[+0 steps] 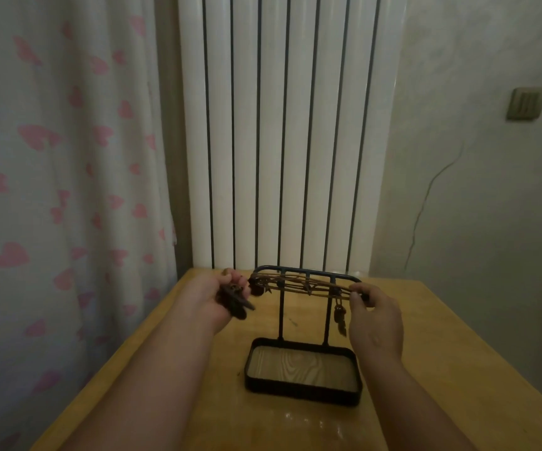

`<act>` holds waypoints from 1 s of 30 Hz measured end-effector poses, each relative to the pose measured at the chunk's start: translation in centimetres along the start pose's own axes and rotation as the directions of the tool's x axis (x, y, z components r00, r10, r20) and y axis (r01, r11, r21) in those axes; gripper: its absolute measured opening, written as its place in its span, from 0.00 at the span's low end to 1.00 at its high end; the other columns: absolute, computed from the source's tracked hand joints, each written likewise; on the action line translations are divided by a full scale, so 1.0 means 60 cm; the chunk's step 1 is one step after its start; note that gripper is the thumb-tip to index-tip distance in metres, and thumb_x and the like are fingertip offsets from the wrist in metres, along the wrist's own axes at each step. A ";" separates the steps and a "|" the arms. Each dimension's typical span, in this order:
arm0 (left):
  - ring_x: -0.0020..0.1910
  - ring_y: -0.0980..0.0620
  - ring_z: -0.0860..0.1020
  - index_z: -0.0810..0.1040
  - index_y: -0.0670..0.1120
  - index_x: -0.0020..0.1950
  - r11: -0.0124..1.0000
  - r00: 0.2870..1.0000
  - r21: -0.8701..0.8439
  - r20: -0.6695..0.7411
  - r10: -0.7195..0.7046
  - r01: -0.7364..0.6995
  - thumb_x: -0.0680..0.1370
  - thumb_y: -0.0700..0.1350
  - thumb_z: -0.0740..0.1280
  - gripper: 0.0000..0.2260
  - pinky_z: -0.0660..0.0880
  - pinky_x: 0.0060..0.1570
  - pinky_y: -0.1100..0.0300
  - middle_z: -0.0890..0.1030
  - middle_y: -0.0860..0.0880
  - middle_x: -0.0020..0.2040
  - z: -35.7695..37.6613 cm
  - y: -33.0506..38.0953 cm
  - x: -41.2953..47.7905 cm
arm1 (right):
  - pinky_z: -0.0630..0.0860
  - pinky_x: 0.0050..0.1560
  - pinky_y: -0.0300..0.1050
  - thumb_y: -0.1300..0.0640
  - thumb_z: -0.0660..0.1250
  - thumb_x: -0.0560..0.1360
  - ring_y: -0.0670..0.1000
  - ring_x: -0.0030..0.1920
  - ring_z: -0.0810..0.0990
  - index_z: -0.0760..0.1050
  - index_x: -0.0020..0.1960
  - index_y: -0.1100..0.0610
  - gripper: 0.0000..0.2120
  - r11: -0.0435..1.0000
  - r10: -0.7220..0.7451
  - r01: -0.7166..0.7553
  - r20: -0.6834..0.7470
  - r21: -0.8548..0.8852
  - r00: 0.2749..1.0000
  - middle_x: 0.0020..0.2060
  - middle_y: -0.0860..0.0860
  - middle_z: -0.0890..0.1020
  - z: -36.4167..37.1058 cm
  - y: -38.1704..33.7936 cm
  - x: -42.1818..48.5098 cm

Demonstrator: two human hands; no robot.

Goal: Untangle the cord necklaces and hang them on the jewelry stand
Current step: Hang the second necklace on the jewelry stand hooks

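1. Cord necklaces [299,285] ran taut, strands crossing, level with the top bar of the jewelry stand [302,390].
2. Left of the stand, the left hand [224,297] clutched a dark bunch of cord; right of it, the right hand [375,320] pinched the other end.
3. Slackening first seemed wise to me, then lifting one strand clear onto the bar.

Jewelry stand [302,392]: thin black metal rod, matt paint; tray floor is pale wood-grain, smooth. Cord necklaces [299,284]: tan cord, matt, with small dark charms, material unclear. Table [425,336]: light wood, smooth, faint sheen, glossy patches near the front edge. Curtain [52,157]: thin printed cloth, matt. Radiator [273,125]: white, smooth, semi-gloss. Wall [474,190]: matt, slightly rough.
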State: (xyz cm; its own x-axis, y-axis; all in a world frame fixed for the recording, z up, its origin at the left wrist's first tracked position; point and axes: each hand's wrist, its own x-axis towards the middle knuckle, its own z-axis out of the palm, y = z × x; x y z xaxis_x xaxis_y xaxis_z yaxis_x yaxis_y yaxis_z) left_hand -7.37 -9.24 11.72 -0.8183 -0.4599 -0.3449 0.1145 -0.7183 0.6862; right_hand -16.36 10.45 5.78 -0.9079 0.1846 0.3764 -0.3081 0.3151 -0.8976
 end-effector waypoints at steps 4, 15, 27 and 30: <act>0.47 0.45 0.77 0.77 0.37 0.49 0.998 1.000 0.063 -0.028 0.007 -0.005 0.81 0.38 0.61 0.07 0.76 0.58 0.55 0.77 0.38 0.49 0.013 0.006 -0.005 | 0.76 0.52 0.51 0.51 0.64 0.78 0.49 0.49 0.72 0.78 0.60 0.45 0.12 0.995 -0.024 0.024 0.000 -0.097 1.000 0.51 0.49 0.70 -0.007 -0.007 -0.006; 0.51 0.43 0.79 0.78 0.35 0.54 0.999 0.999 0.035 -0.027 0.032 -0.031 0.81 0.39 0.61 0.09 0.79 0.51 0.55 0.78 0.36 0.53 0.024 0.000 -0.008 | 0.71 0.54 0.36 0.46 0.67 0.73 0.39 0.54 0.69 0.70 0.61 0.42 0.17 0.819 -0.531 0.568 0.268 -0.082 0.804 0.53 0.38 0.71 0.030 -0.080 -0.106; 0.55 0.40 0.79 0.72 0.35 0.61 0.999 0.993 0.040 0.115 0.019 -0.024 0.81 0.34 0.59 0.10 0.76 0.56 0.47 0.79 0.36 0.55 0.043 0.001 -0.037 | 0.76 0.45 0.39 0.49 0.64 0.78 0.45 0.50 0.78 0.72 0.65 0.43 0.16 0.596 -0.676 0.767 0.368 -0.238 0.639 0.54 0.45 0.80 0.061 -0.098 -0.091; 0.51 0.41 0.81 0.76 0.34 0.57 0.967 0.990 0.228 0.110 0.090 -0.114 0.81 0.38 0.61 0.09 0.79 0.50 0.49 0.82 0.38 0.50 0.044 -0.004 -0.034 | 0.76 0.42 0.38 0.47 0.62 0.78 0.43 0.44 0.77 0.76 0.59 0.47 0.11 0.713 -0.582 0.655 0.308 -0.251 0.752 0.46 0.43 0.81 0.061 -0.105 -0.078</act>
State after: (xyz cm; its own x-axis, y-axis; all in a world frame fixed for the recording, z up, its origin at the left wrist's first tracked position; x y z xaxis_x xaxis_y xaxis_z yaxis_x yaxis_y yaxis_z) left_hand -7.24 -6.77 13.98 -0.8613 -0.4630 -0.2092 0.0752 -0.5233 0.8488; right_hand -11.20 4.21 8.84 -0.5912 -0.3315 0.7352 -0.7426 0.5794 -0.3359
